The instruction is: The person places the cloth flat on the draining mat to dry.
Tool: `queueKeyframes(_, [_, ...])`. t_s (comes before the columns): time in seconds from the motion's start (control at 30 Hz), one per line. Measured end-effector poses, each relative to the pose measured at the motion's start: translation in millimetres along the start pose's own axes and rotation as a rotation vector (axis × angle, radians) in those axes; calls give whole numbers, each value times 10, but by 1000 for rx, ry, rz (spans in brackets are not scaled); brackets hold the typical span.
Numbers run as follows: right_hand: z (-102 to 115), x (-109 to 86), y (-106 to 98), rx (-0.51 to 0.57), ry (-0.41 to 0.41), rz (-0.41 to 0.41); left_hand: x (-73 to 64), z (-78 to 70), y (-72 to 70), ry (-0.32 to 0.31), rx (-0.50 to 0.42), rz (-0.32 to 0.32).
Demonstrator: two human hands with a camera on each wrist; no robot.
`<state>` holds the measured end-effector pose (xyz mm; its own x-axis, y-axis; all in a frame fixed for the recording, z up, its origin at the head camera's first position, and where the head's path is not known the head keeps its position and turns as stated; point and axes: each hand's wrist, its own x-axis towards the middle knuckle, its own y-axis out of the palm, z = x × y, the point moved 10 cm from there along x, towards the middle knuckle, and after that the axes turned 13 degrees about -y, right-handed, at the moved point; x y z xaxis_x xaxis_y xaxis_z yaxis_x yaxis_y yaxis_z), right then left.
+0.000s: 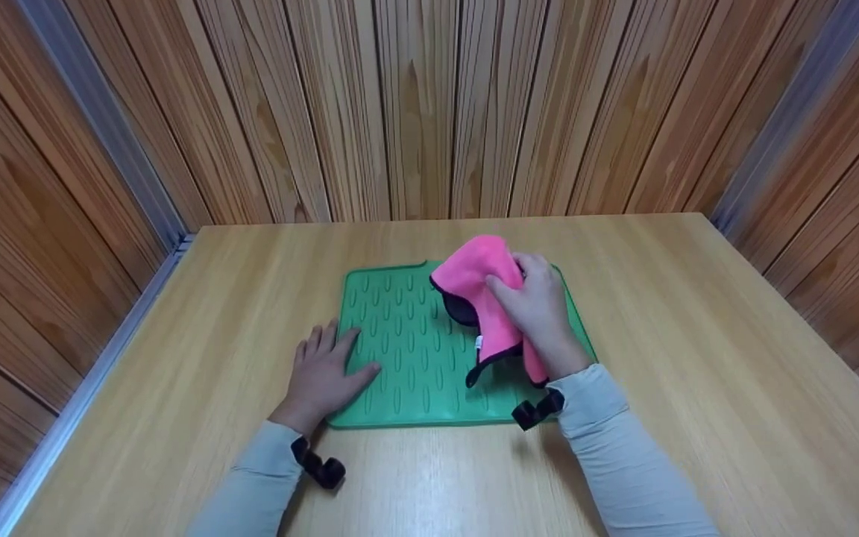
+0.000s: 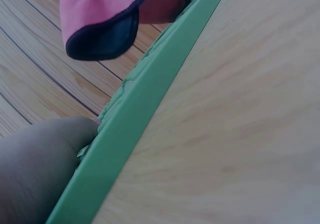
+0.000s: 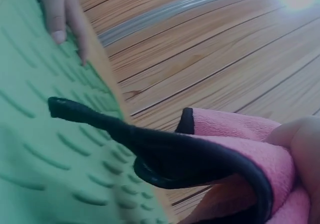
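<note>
Side edges of green mat [image 1: 429, 388] meet wide table [image 1: 698, 350].

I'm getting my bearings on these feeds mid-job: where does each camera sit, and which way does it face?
Head: worn on the head, facing forward and down at the green mat and pink cloth; both sleeves, left hand and right hand show.
Left wrist: worn on the left wrist, looking low along the mat's edge toward the cloth; part of the left hand shows at lower left.
Right wrist: worn on the right wrist, looking across cloth and mat; part of the right hand shows at right.
Shared: head and right wrist both show the left hand's fingers.
</note>
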<state>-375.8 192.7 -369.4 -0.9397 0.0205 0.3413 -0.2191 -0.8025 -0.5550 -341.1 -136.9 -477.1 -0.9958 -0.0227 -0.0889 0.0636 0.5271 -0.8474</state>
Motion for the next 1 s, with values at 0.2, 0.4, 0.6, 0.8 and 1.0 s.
queueKeyframes(0.2, [-108, -6, 184, 30, 1, 19, 8, -23, -16, 3, -3, -5])
queueKeyframes(0.4, [-247, -14, 325, 22, 25, 62, 0, -22, -5, 4, 15, -5])
queueKeyframes(0.6, [-332, -44, 452, 26, 45, 94, -7, -19, -17, 2, 9, 0])
queueKeyframes(0.8, [-338, -100, 590, 2, 39, 142, -1, -18, -19, 2, 5, 2])
queueKeyframes(1.0, [-355, -131, 673, -59, 29, 167, 14, -1, 6, -6, 9, 7])
